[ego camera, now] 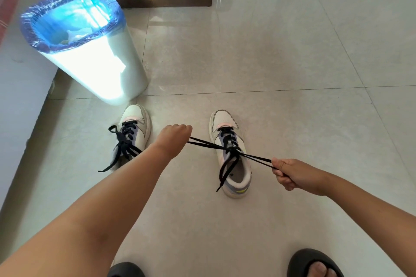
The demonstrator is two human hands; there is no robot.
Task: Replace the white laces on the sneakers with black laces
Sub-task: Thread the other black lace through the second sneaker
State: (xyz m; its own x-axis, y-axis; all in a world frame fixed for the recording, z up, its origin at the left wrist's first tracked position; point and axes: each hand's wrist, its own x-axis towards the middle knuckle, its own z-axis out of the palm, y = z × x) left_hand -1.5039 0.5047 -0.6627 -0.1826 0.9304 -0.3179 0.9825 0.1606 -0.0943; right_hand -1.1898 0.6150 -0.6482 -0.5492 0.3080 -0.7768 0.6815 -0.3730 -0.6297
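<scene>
— Sneakers stood where?
— On the floor, toes pointing away, lengthwise.
— Hands?
— Left hand and right hand each gripped a black lace loop, stretched crosswise.

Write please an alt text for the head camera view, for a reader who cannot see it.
Two hands, left hand and right hand, pull black lace loops sideways, tightening a bow on the right sneaker. The left sneaker already has black laces, beside a white bin on a tiled floor.

Glossy tiled floor is reflecting light; thin blue plastic liner is being seen crinkled; black laces looking matt woven.
</scene>
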